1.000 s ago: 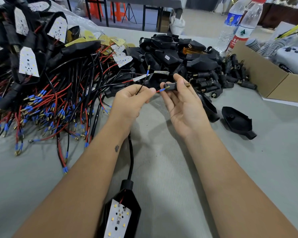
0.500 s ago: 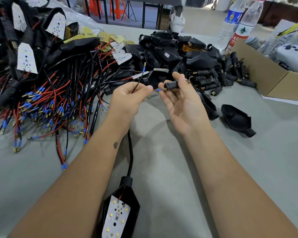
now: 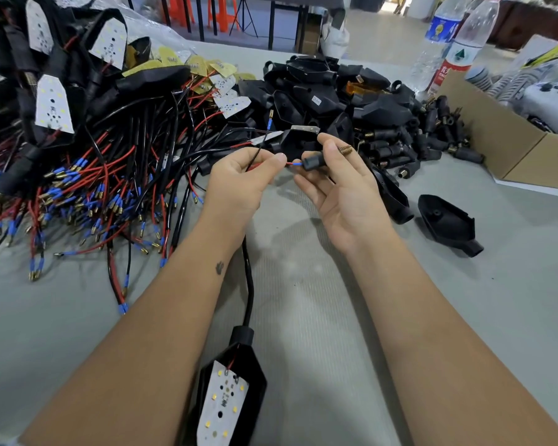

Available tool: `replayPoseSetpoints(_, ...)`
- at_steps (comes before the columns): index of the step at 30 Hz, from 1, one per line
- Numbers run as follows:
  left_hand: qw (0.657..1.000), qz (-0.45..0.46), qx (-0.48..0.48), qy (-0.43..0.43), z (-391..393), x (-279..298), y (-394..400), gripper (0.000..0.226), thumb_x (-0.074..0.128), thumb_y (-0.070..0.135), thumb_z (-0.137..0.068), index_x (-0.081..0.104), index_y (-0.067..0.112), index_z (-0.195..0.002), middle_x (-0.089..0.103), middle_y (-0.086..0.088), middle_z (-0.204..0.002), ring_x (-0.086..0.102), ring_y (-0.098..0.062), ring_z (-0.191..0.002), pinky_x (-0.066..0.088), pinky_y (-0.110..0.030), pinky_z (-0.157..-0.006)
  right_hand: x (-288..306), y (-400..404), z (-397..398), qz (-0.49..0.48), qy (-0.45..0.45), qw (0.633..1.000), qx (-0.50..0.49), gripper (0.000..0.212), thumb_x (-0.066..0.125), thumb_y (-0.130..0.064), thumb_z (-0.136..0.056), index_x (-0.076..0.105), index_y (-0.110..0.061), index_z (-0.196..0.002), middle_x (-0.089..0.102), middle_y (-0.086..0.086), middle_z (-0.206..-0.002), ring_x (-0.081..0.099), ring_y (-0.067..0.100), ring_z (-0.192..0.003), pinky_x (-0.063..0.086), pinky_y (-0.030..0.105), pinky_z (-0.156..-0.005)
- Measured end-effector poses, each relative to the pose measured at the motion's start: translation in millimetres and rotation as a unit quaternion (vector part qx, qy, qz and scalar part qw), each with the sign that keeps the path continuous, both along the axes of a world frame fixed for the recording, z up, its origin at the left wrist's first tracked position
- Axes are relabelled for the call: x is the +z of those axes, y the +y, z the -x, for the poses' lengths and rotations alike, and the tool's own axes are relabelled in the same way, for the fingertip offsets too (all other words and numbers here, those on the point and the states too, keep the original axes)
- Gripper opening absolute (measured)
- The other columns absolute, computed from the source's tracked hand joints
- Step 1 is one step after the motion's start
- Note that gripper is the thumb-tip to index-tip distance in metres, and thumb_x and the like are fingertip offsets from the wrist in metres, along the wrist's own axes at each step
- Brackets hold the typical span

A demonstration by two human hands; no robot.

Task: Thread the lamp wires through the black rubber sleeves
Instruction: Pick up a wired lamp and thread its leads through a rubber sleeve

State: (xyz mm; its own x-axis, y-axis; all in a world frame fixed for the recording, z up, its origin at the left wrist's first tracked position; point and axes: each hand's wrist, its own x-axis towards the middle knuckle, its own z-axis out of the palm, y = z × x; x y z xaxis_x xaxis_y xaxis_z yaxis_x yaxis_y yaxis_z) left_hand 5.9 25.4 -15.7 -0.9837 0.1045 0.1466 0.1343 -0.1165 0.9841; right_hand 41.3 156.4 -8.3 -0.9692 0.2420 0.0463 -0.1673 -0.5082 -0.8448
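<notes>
Red wire entering the sleeve

Feeding works best, I judge, with a short grip on the wire and the bore held in line with it. Left hand (image 3: 239, 181) pinches the red wire (image 3: 291, 163) between thumb and forefinger, the black wire (image 3: 264, 140) rising loose above. Blue tip (image 3: 298, 163) sits just at the mouth of the black rubber sleeve (image 3: 314, 160). Right hand (image 3: 345, 191) pinches that sleeve at its fingertips, other fingers relaxed, brass thread (image 3: 345, 150) protruding beyond.

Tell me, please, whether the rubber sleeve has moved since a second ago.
Yes: the rubber sleeve shifted slightly left, toward the left hand, judged against the loose black housing.
</notes>
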Motion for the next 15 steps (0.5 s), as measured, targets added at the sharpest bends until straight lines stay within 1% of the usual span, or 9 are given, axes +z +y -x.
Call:
replayPoseSetpoints(2,1.0,0.0,-0.005,0.001,0.1,-0.2,0.1,0.02,0.067,0.019,-0.091,0.06,0.018,-0.072,0.044,0.014,-0.051,0.029,-0.002,-0.041,0.024,-0.011,-0.039,0.2,0.9,-0.8,-0.002,0.001,1.0,0.003,0.012,0.053,-0.018,-0.101,0.063,-0.017,-0.108,0.07,0.001,-0.085,0.066,0.022,-0.088,0.058,0.027,-0.073)
replayPoseSetpoints(5,1.0,0.012,-0.002,0.018,-0.2,-1.7,0.1,0.02,0.068,0.022,-0.09,0.062,0.02,-0.072,0.046,0.012,-0.055,0.034,-0.001,-0.042,0.028,-0.01,-0.042,0.1,1.4,-1.2,-0.007,0.001,1.0,0.004,0.014,0.053,-0.02,-0.101,0.063,-0.02,-0.109,0.071,-0.002,-0.087,0.065,0.021,-0.091,0.057,0.026,-0.074)
replayPoseSetpoints(8,0.999,0.022,0.005,0.035,-1.6,-2.6,1.1,0.02,0.067,0.024,-0.091,0.063,0.022,-0.071,0.047,0.01,-0.058,0.036,-0.001,-0.044,0.03,-0.009,-0.044,-0.6,1.0,-1.0,-0.027,0.003,1.0,0.002,0.015,0.053,-0.02,-0.101,0.063,-0.021,-0.112,0.072,-0.003,-0.09,0.065,0.018,-0.088,0.055,0.025,-0.075)
replayPoseSetpoints(11,0.999,0.029,-0.013,0.036,-3.9,-1.2,2.8,0.02,0.063,0.022,-0.093,0.063,0.022,-0.073,0.052,0.015,-0.057,0.04,0.001,-0.043,0.031,-0.007,-0.043,-1.4,-0.6,-0.8,-0.073,-0.003,0.997,0.004,0.016,0.055,-0.018,-0.1,0.063,-0.021,-0.113,0.073,-0.004,-0.093,0.067,0.014,-0.083,0.055,0.025,-0.076)
replayPoseSetpoints(13,0.999,0.029,-0.026,0.006,-4.0,0.5,5.0,0.021,0.058,0.019,-0.096,0.062,0.021,-0.074,0.054,0.012,-0.06,0.038,0.0,-0.041,0.028,-0.01,-0.039,-2.4,-2.0,-0.4,-0.092,-0.002,0.996,0.01,0.017,0.056,-0.017,-0.099,0.063,-0.021,-0.113,0.073,-0.003,-0.096,0.067,0.013,-0.082,0.054,0.027,-0.077)
replayPoseSetpoints(15,0.998,-0.003,-0.031,-0.049,-2.8,2.6,7.1,0.02,0.052,0.014,-0.096,0.058,0.018,-0.077,0.055,0.006,-0.063,0.033,-0.001,-0.04,0.024,-0.013,-0.036,-3.2,-2.7,0.0,-0.093,0.0,0.996,0.011,0.017,0.057,-0.016,-0.098,0.063,-0.02,-0.113,0.073,-0.001,-0.098,0.066,0.014,-0.082,0.053,0.028,-0.078)
